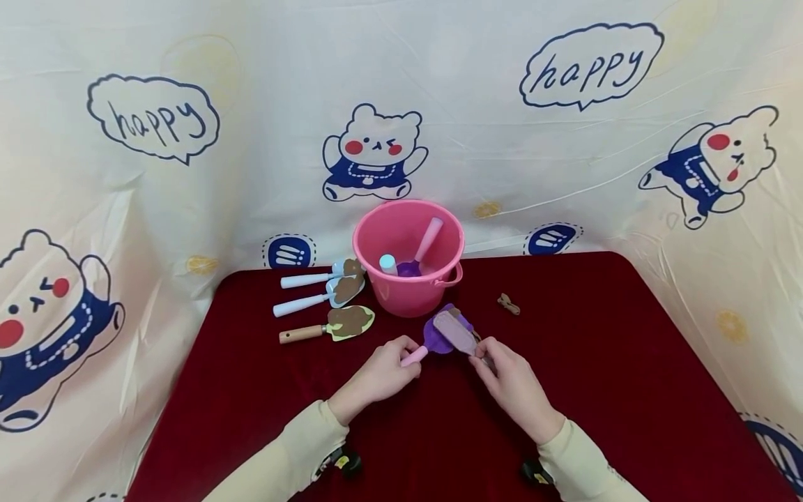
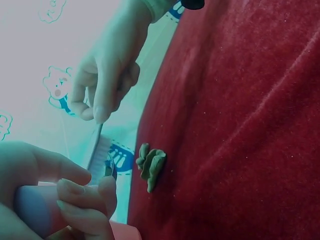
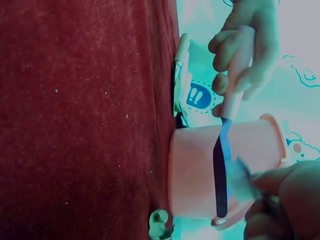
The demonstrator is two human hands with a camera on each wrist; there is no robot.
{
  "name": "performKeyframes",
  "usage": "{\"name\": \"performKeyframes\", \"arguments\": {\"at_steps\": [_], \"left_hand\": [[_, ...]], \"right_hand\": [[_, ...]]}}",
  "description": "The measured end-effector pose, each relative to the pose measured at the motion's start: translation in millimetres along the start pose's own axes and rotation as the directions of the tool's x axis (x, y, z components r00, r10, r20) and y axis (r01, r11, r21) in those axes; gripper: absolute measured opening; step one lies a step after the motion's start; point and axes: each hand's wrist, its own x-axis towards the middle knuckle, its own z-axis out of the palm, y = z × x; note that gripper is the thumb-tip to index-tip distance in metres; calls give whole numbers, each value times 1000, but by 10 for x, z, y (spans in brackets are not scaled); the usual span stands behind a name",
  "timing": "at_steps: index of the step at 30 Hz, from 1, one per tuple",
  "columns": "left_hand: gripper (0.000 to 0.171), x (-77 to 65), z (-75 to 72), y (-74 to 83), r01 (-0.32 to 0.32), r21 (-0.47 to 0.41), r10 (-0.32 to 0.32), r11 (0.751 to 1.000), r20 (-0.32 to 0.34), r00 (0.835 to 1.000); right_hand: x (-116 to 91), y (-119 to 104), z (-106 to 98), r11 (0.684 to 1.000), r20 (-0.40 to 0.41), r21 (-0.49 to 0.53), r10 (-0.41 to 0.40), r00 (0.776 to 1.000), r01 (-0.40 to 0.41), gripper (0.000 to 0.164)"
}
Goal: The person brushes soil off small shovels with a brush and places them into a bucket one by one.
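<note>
My left hand (image 1: 384, 369) grips the pink handle of a small purple trowel (image 1: 433, 339), held in front of the bucket. Brown matter shows near the far end of its blade. My right hand (image 1: 517, 390) pinches a brush (image 1: 454, 330), which lies across the blade in the head view. Pale bristles (image 2: 101, 154) show in the left wrist view, pointing toward the trowel. From the right wrist, the blade (image 3: 220, 180) appears edge-on, with the blurred brush against its face.
A pink bucket (image 1: 408, 296) stands at the back with a pink-handled purple tool (image 1: 428, 240) and a blue-tipped handle (image 1: 387, 263) inside. To its left lie two blue-handled trowels and a wooden-handled trowel (image 1: 304, 334), all brown-smeared. A brown lump (image 1: 509, 304) sits right on the red cloth.
</note>
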Motion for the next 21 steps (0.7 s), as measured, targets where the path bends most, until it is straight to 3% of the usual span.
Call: {"name": "performKeyframes", "arguments": {"at_steps": [6,15,21], "left_hand": [[33,4,-13,-8,-1,-15,1,1000,8,1000],[34,-9,-24,18,5,-28,-4,1000,16,1000],[33,-17,-4,19,18,-38,-17,999,17,1000]], "right_hand": [[-1,34,10,1000,73,27,-19,997,17,23],[31,65,-51,1000,-21,-27,7,1000,-8,24],[23,53,-18,998,91,16,-54,994,53,23]]}}
